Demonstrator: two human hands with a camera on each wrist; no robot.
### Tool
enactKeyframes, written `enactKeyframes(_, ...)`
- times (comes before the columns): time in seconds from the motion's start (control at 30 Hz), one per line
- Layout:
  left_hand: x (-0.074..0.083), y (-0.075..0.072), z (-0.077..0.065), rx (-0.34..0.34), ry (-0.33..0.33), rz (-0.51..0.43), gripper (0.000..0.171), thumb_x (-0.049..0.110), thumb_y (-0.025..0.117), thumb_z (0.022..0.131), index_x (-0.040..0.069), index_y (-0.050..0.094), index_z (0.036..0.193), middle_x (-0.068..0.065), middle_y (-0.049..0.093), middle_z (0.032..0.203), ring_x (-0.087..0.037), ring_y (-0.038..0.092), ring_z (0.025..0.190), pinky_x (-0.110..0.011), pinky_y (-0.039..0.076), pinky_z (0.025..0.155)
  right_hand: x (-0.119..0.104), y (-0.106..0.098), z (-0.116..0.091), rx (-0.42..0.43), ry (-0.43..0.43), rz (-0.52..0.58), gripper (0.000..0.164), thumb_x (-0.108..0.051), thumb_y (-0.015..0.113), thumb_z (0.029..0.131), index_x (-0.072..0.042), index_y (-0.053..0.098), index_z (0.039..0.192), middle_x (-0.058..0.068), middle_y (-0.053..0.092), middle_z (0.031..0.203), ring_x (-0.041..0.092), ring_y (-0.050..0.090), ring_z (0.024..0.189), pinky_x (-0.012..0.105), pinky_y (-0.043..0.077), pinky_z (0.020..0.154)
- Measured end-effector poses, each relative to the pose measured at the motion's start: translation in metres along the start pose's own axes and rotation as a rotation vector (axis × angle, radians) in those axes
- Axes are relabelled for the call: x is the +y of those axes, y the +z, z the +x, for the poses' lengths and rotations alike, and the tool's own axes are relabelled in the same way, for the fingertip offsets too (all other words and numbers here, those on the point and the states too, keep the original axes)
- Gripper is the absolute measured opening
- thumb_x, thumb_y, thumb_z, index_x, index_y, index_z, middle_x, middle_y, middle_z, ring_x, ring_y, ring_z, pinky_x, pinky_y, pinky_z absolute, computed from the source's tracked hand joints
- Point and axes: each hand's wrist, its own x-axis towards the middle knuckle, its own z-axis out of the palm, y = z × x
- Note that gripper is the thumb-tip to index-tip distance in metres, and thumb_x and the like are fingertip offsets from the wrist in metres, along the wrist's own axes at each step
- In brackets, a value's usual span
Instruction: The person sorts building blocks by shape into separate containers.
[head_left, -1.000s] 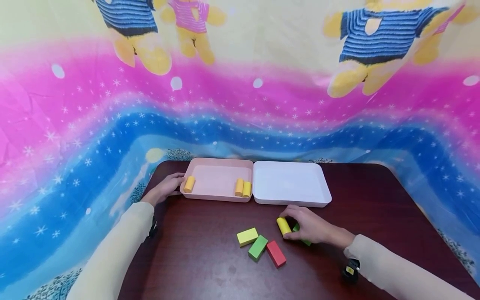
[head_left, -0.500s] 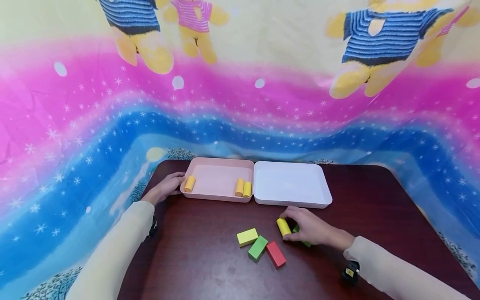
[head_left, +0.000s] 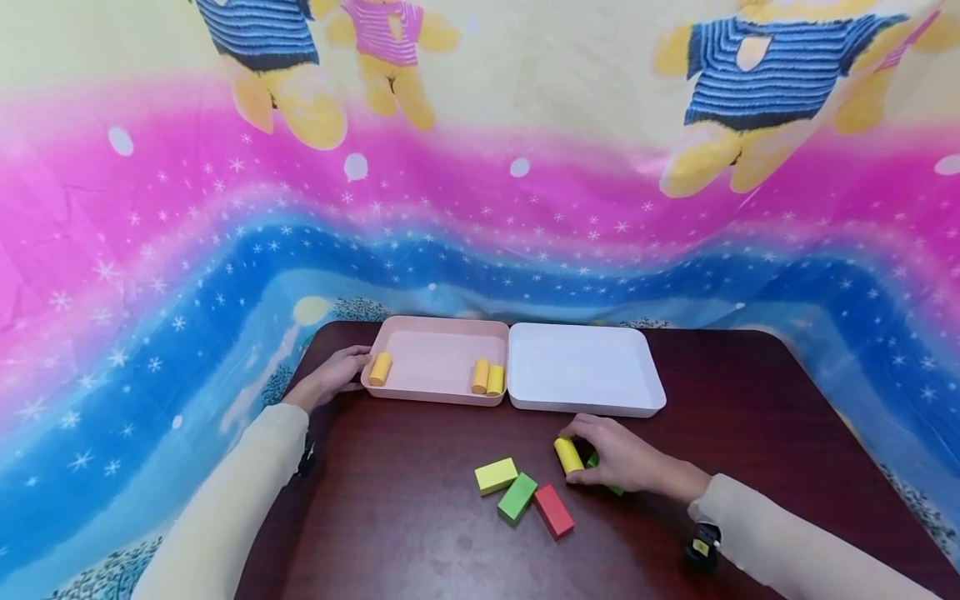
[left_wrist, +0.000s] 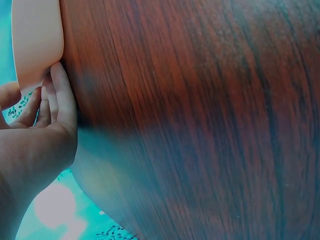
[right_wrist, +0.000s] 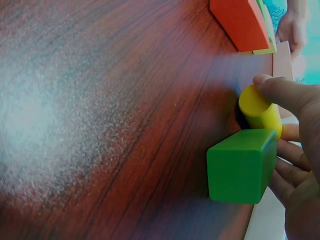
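Observation:
My left hand point(head_left: 337, 375) holds the left end of the pink tray point(head_left: 431, 398). In the left wrist view, the tray's corner point(left_wrist: 37, 45) lies between its thumb and fingers. Two orange cylinder blocks, one at the left point(head_left: 380, 368) and one at the right point(head_left: 480, 377), are in that tray, with a yellow one point(head_left: 495, 380) beside the latter. In front of the white tray point(head_left: 585, 409), my right hand point(head_left: 618, 454) pinches a yellow cylinder block point(head_left: 568, 457) at its ends, by thumb and fingers. A green block point(right_wrist: 240, 167) sits close beside it, mostly hidden by the hand in the head view.
Left of my right hand, a yellow rectangular block point(head_left: 496, 476), a green one point(head_left: 517, 498) and a red one point(head_left: 553, 512) lie close together on the dark wooden table point(head_left: 397, 500). A patterned cloth point(head_left: 480, 192) hangs behind the table.
Both hands keep their places, the right one on the yellow cylinder block. The head view has shifted very slightly; the blocks and trays stay put.

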Motion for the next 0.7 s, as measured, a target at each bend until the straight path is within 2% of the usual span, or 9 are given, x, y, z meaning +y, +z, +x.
enactKeyframes(0.7, -0.0012, -0.0007, 0.0009, -0.006, 0.009, -0.005, 0.059, 0.03, 0.039, 0.116, 0.006, 0.024, 0.168, -0.023, 0.031, 0.167, -0.039, 0.041, 0.149, -0.052, 0.047, 0.114, 0.0006, -0.0012, 0.0022, 0.001, -0.028, -0.011, 0.056, -0.044, 0.09, 0.085, -0.017, 0.07, 0.13, -0.01, 0.064, 0.119, 0.015, 0.062, 0.103, 0.036, 0.058, 0.09)
